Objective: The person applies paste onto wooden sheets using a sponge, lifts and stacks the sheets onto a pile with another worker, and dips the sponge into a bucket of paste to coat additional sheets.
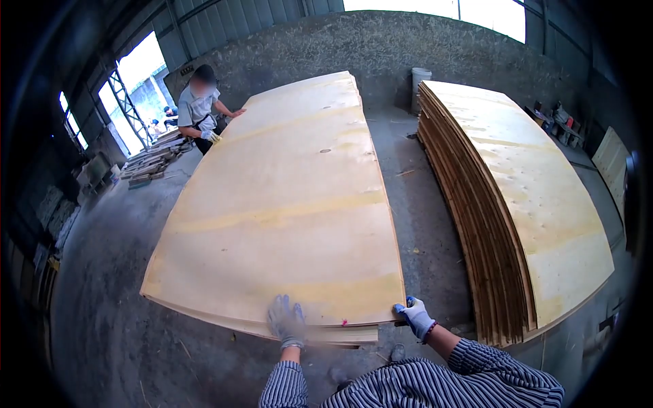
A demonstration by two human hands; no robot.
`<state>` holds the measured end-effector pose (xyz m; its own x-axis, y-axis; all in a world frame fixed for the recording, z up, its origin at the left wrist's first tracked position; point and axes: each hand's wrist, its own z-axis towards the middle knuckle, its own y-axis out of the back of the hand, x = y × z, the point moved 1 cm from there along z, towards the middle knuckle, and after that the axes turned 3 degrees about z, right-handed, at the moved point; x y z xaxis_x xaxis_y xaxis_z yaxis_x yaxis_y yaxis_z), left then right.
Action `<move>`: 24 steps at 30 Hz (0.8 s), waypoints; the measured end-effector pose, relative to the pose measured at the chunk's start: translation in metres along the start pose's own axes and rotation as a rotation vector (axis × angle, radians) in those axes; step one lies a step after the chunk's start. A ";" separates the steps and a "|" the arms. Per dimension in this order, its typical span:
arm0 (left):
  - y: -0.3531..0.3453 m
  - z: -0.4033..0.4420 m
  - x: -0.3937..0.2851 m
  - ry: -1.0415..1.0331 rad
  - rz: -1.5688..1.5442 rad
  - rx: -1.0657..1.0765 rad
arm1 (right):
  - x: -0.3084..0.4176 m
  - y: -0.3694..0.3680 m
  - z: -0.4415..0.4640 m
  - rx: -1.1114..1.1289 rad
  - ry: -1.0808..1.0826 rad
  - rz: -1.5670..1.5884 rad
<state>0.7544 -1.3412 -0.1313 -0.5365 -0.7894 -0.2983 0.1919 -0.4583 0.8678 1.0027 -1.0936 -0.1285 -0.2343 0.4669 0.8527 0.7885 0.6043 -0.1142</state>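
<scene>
A large pale plywood sheet (pixel 286 204) lies on top of a stack in front of me, with yellowish bands across it and a small pink mark near its front edge. My left hand (pixel 286 319), in a grey-white glove, rests on the sheet by the front edge, fingers spread and slightly blurred. At the sheet's front right corner my right hand (pixel 415 317), in a white glove with blue fingertips, is closed on the edge. The lower sheets (pixel 354 334) stick out a little beneath the front edge.
A second tall stack of plywood (pixel 537 183) stands to the right, across a narrow floor gap (pixel 422 204). A co-worker (pixel 198 109) touches the sheet's far left edge. Timber pieces (pixel 156 158) lie behind at left; a white bucket (pixel 421 88) stands near the back wall.
</scene>
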 end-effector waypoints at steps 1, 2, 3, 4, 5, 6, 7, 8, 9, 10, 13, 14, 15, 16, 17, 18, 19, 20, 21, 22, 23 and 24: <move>0.001 0.000 0.000 0.009 -0.003 0.009 | 0.000 0.000 0.000 0.003 -0.008 0.006; 0.001 0.001 0.000 0.017 -0.007 0.018 | 0.000 0.000 0.000 0.006 -0.017 0.012; 0.000 0.001 0.000 0.015 -0.009 0.017 | 0.000 -0.001 -0.001 0.004 -0.015 0.012; -0.002 0.000 0.001 0.018 -0.007 0.020 | 0.000 -0.001 -0.001 0.003 -0.004 0.002; -0.003 0.000 0.002 0.021 -0.006 0.022 | 0.000 0.000 0.000 0.001 0.007 -0.009; -0.003 0.000 0.001 0.020 -0.007 0.022 | -0.004 0.002 0.003 0.000 0.008 -0.008; -0.004 0.000 0.002 0.019 -0.012 0.018 | -0.010 0.004 0.009 0.007 0.018 -0.014; -0.004 0.000 0.002 0.017 -0.017 0.014 | -0.008 0.003 0.008 0.013 0.028 -0.020; -0.004 0.000 0.003 0.017 -0.017 0.015 | -0.007 0.003 0.007 0.013 0.028 -0.020; -0.005 0.000 0.004 0.014 -0.016 0.016 | -0.005 0.003 0.004 0.012 0.009 -0.011; -0.004 0.000 0.004 0.013 -0.016 0.019 | -0.001 0.000 0.001 0.012 -0.019 0.002; -0.004 0.000 0.003 0.014 -0.015 0.020 | -0.001 0.001 0.001 0.013 -0.027 0.008; -0.004 0.000 0.003 0.015 -0.016 0.019 | -0.001 0.001 0.002 0.013 -0.026 0.007; -0.004 0.000 0.003 0.013 -0.011 0.016 | -0.003 0.002 0.004 0.012 -0.024 0.013; -0.005 0.000 0.003 0.011 -0.005 0.012 | -0.005 0.002 0.005 0.011 -0.022 0.018; -0.005 0.000 0.004 0.011 -0.006 0.012 | -0.007 0.003 0.007 0.010 -0.022 0.018; -0.005 0.000 0.004 0.008 -0.013 0.010 | -0.009 0.004 0.008 0.014 -0.008 0.009; -0.005 0.000 0.004 0.005 -0.020 0.008 | -0.011 0.005 0.010 0.019 0.006 0.001; -0.005 0.000 0.004 0.005 -0.020 0.008 | -0.014 0.006 0.013 0.019 0.006 0.000; -0.006 0.000 0.004 0.008 -0.015 0.007 | -0.017 0.007 0.016 0.012 0.016 -0.008; -0.006 -0.001 0.004 0.011 -0.009 0.005 | -0.015 0.005 0.014 0.007 0.026 -0.016; -0.006 -0.001 0.004 0.012 -0.009 0.005 | -0.013 0.005 0.012 0.007 0.026 -0.017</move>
<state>0.7516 -1.3422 -0.1382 -0.5282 -0.7901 -0.3108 0.1832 -0.4635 0.8669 1.0026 -1.0888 -0.1464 -0.2328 0.4400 0.8673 0.7805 0.6166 -0.1033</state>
